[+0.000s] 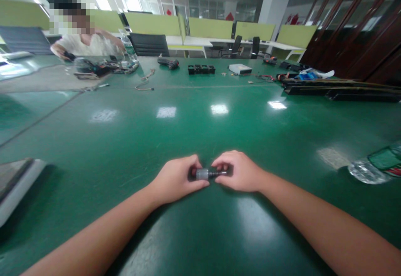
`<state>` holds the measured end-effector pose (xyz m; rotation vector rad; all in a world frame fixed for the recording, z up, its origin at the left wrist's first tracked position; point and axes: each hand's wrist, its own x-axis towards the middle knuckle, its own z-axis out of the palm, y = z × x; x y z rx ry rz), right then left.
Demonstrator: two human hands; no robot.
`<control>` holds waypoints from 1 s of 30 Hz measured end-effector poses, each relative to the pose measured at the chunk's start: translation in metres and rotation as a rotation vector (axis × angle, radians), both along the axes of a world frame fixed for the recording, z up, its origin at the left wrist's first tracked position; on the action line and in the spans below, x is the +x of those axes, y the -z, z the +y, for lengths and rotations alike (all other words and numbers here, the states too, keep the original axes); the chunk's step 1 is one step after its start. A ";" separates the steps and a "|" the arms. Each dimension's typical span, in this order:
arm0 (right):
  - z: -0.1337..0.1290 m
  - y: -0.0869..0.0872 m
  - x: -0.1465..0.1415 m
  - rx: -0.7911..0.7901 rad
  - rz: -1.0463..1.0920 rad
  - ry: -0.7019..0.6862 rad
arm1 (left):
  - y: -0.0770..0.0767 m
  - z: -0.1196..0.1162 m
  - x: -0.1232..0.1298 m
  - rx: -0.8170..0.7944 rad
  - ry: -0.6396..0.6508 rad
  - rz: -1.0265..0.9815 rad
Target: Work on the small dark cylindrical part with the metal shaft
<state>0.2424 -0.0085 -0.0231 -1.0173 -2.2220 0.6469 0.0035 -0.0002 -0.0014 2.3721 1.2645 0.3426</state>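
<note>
A small dark and grey cylindrical tool (203,174) lies level between my two hands, low over the green table (194,130). My left hand (177,179) has its thumb and fingers round the thicker grey end. On the narrower, ridged end are the curled fingers and thumb of my right hand (239,171). The fingertips of the two hands are a short distance apart, with the middle of the tool showing between them. What the tool is exactly cannot be made out.
A plastic bottle (376,165) lies at the right edge. A flat grey-edged object (21,184) is at the left. Black fans (201,69), a white box (240,69) and long black strips (341,90) lie farther back. A person (90,44) sits across, at the far left.
</note>
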 end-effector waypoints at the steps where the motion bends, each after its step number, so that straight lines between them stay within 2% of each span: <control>1: 0.000 0.000 0.000 0.000 -0.007 0.001 | 0.000 0.000 0.000 0.002 0.000 -0.001; 17: 0.006 -0.002 -0.008 0.018 -0.086 -0.011 | -0.003 0.001 0.001 0.013 0.008 0.017; 30: 0.005 -0.001 -0.011 0.067 -0.046 -0.064 | -0.001 0.001 0.000 0.011 0.007 0.021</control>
